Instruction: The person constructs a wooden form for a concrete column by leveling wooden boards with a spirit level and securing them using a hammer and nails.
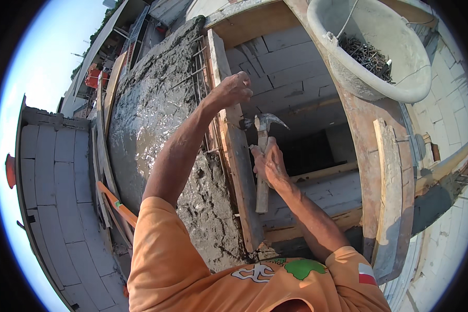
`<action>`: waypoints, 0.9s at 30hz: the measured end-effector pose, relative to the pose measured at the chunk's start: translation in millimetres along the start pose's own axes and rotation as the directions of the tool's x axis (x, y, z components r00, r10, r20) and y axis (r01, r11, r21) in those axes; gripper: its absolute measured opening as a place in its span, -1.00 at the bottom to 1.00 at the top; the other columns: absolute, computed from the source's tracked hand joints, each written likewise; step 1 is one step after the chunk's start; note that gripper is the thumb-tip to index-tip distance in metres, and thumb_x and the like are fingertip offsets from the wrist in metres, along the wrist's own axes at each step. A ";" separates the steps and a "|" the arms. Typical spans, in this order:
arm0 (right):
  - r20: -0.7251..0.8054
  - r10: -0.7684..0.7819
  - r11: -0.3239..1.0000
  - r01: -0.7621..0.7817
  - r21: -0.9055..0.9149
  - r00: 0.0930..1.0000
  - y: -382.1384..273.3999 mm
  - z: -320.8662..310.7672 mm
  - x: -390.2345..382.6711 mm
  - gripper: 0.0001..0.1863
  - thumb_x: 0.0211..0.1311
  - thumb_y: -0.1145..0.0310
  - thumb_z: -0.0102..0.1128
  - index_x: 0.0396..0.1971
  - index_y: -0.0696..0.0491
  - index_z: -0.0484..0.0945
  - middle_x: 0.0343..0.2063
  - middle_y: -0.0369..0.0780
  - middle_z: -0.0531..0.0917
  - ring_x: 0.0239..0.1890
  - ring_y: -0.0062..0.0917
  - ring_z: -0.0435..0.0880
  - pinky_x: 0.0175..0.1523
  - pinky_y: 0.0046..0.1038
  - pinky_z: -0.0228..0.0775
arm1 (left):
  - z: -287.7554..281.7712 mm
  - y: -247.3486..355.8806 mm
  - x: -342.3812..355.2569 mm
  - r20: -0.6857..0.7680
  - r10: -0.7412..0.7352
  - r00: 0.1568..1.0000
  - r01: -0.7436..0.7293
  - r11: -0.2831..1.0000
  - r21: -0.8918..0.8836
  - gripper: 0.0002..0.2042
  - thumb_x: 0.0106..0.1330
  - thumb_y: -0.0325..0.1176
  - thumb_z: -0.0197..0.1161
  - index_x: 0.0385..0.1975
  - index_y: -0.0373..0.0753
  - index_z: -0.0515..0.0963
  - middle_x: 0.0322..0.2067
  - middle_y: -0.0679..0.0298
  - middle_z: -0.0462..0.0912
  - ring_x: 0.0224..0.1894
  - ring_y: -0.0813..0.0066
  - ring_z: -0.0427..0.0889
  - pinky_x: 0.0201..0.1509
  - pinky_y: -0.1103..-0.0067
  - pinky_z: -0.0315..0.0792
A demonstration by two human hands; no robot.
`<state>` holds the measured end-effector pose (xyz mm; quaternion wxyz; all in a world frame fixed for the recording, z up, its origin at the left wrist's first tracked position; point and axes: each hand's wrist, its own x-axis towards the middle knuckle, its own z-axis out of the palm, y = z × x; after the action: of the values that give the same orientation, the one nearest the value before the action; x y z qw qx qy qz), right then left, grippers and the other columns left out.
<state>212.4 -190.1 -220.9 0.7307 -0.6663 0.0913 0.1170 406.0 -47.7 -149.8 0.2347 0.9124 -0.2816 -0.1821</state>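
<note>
My right hand [271,162] is wrapped round the handle of a claw hammer [262,198]. The hammer stands head up over the opening, its claw curving to the right. My left arm reaches farther out, and my left hand [232,90] is closed, fingers bent together, over the upper part of a wooden formwork board [238,156]. Whatever the left fingers may pinch is hidden or too small to make out. Along the board's left side runs wet grey concrete [166,99], with steel reinforcing bars [198,70] sticking out at its edge.
At the upper right, a grey bucket [421,78] holds a heap of nails [366,57]. Below it rests a rough wooden plank [387,182]. The deep opening beside the board shows a block wall [291,62]. Another block wall [62,192] stands at left, near an orange-handled tool [120,207].
</note>
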 end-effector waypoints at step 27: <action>-0.423 -0.161 0.987 0.157 -0.044 0.891 -43.0 -46.5 24.1 -0.67 0.37 0.31 0.08 -0.25 0.28 0.22 -0.52 0.05 0.55 -0.47 -0.09 0.66 -0.41 -0.22 0.47 | 9.8 -14.2 -18.1 -0.522 -0.527 0.670 0.639 0.768 0.044 -0.54 0.07 -0.31 0.22 -0.10 -0.46 0.26 -0.19 -0.19 0.62 -0.07 -0.11 0.63 -0.01 0.24 0.51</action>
<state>249.0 -238.9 -191.3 0.6975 -0.6841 0.1931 -0.0909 393.5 -29.6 -161.8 0.1217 0.9895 0.0756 0.0172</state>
